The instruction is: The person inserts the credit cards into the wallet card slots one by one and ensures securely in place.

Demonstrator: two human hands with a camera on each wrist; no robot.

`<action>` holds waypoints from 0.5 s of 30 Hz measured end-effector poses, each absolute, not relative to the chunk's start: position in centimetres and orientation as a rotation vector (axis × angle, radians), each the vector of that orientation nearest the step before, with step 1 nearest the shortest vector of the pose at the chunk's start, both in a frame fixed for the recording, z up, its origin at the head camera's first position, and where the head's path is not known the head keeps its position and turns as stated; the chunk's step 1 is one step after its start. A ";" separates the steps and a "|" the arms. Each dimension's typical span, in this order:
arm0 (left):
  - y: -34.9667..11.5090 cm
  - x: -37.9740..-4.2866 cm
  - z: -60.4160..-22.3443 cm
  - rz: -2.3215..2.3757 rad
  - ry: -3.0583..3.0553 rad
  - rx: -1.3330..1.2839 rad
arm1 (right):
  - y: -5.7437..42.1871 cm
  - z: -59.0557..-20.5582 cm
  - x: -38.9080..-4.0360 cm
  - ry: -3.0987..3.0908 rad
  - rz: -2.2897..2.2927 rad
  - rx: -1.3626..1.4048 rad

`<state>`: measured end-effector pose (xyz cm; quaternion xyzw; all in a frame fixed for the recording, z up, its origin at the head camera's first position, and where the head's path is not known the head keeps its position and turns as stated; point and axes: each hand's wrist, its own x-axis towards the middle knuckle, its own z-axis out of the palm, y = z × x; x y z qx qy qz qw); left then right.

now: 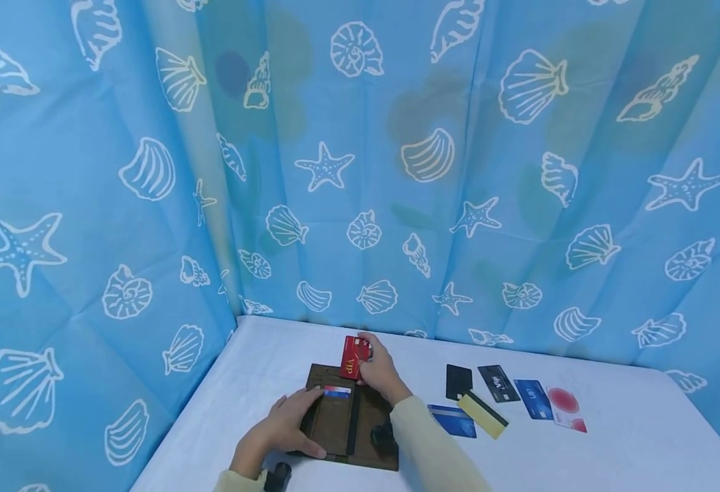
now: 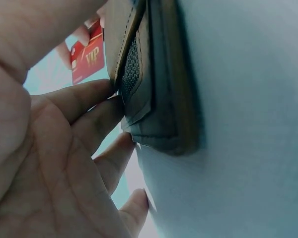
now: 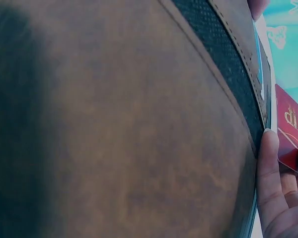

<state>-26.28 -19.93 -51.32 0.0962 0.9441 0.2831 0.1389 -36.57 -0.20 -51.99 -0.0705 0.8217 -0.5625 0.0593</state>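
A brown wallet (image 1: 331,427) lies spread out on the white table, a dark band (image 1: 353,420) running down it. A blue-and-white card (image 1: 338,391) shows at a slot in its left panel. My left hand (image 1: 282,425) rests along the wallet's left side; its fingers (image 2: 107,121) reach the edge, loosely extended. Above the wallet's top edge, my right hand (image 1: 381,372) pinches a red VIP card (image 1: 351,357) between thumb and fingers. That VIP card (image 3: 292,121) stands just beyond the wallet in the right wrist view, with one fingertip at the wallet's edge.
Right of the wallet lie a black card (image 1: 458,380), a black VIP card (image 1: 498,384), a yellow card (image 1: 484,415), a blue striped card (image 1: 452,421), another blue card (image 1: 534,399) and a pink-and-white card (image 1: 565,408). A blue shell-patterned curtain (image 1: 360,184) hangs behind the table (image 1: 630,437).
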 end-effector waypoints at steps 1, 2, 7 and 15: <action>-19.9 -26.3 -51.3 0.817 2.730 0.278 | -0.3 -52.0 -36.5 2.501 -1.691 -0.226; -19.9 -26.2 -51.3 0.815 2.731 0.276 | -0.4 -52.0 -36.5 2.513 -1.679 -0.239; -19.8 -26.2 -51.2 0.810 2.732 0.257 | -0.6 -52.4 -36.4 2.571 -1.627 -0.280; -19.9 -26.3 -51.4 0.822 2.718 0.262 | -1.0 -52.6 -36.3 2.629 -1.569 -0.339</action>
